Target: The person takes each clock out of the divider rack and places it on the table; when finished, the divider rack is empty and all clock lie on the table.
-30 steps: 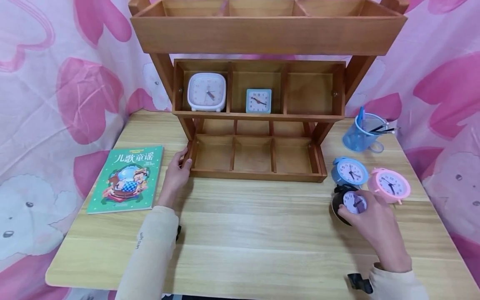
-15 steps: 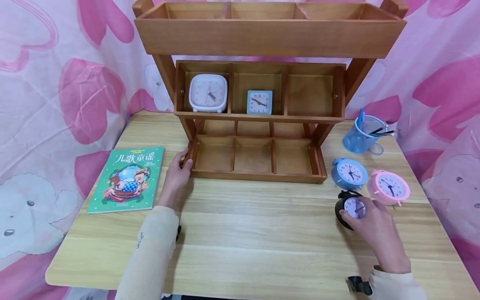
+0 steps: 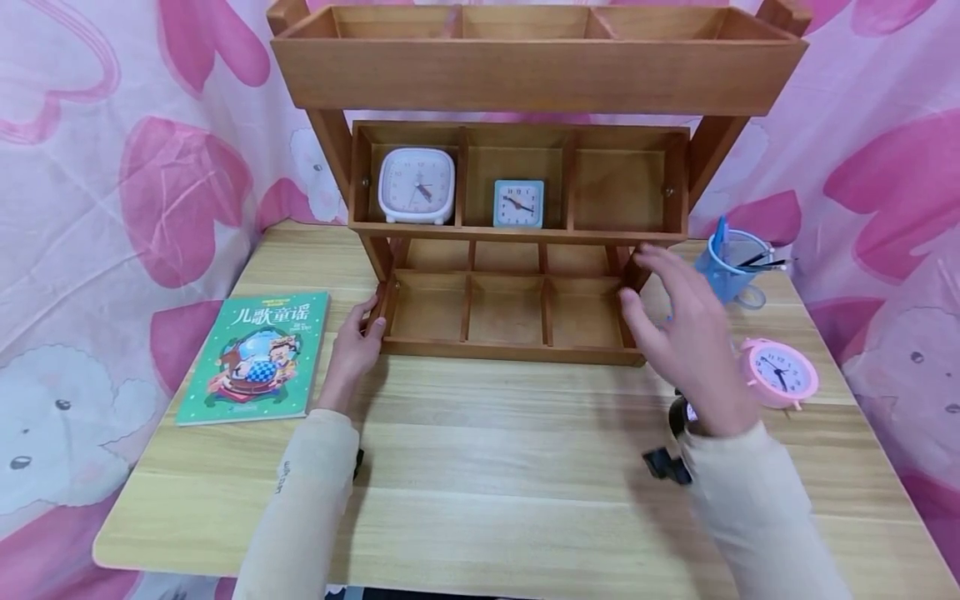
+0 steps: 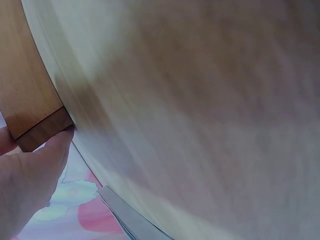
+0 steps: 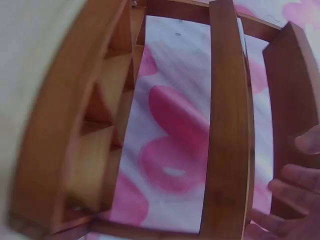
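A three-tier wooden shelf (image 3: 525,75) stands at the back of the table. My left hand (image 3: 355,346) grips its bottom left end; in the left wrist view, thumb and fingers pinch the wooden corner (image 4: 47,130). Fingers spread and holding nothing, my right hand (image 3: 690,342) is raised beside the shelf's right post. The black alarm clock (image 3: 678,415) is mostly hidden under the right wrist, and the blue round clock is hidden behind the hand. A pink alarm clock (image 3: 780,373) lies to the right. The middle tier holds a white clock (image 3: 417,186) and a small light-blue square clock (image 3: 518,204).
A green children's book (image 3: 255,358) lies on the table's left side. At the back right stands a blue mesh pen cup (image 3: 723,275) with pens. Pink-patterned cloth (image 3: 180,200) hangs behind and beside the table (image 3: 480,483).
My right hand has let go of the black alarm clock and moved up and left toward the shelf's right post, opening its fingers. The left hand has stayed on the shelf.
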The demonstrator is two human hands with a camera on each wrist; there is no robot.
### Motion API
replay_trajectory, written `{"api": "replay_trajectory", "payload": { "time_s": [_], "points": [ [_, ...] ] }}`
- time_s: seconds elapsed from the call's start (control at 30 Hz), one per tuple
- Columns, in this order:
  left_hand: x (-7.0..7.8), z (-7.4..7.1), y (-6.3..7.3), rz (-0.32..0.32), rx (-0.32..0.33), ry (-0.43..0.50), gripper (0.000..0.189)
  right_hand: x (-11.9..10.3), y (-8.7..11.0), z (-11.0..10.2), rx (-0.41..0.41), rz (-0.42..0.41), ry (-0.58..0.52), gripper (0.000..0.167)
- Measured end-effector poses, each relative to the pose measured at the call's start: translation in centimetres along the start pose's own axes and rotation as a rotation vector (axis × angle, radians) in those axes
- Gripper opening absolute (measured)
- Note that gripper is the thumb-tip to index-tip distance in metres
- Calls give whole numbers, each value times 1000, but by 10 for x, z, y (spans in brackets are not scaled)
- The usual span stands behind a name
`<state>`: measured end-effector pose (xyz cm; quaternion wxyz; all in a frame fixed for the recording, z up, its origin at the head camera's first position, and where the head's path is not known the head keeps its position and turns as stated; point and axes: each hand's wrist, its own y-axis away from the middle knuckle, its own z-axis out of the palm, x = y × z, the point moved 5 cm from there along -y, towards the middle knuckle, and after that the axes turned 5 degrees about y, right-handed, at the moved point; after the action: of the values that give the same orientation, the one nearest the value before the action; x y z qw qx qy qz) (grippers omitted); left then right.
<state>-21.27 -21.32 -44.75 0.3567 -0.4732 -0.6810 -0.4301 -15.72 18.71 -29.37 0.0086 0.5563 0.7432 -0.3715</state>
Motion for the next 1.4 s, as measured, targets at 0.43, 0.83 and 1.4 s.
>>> {"api": "replay_trajectory", "payload": {
  "time_s": [0.43, 0.83, 1.4],
  "points": [
    [-2, 0, -2, -22, -2, 11, 51, -34, -112, 61, -325, -44, 64, 65],
    [0, -1, -2, -15, 13, 21, 51, -29, -124, 85, -445, 30, 146, 65],
    [-2, -2, -4, 1, 5, 29, 51, -31, -134, 73, -316, 82, -150, 36]
  ]
}}
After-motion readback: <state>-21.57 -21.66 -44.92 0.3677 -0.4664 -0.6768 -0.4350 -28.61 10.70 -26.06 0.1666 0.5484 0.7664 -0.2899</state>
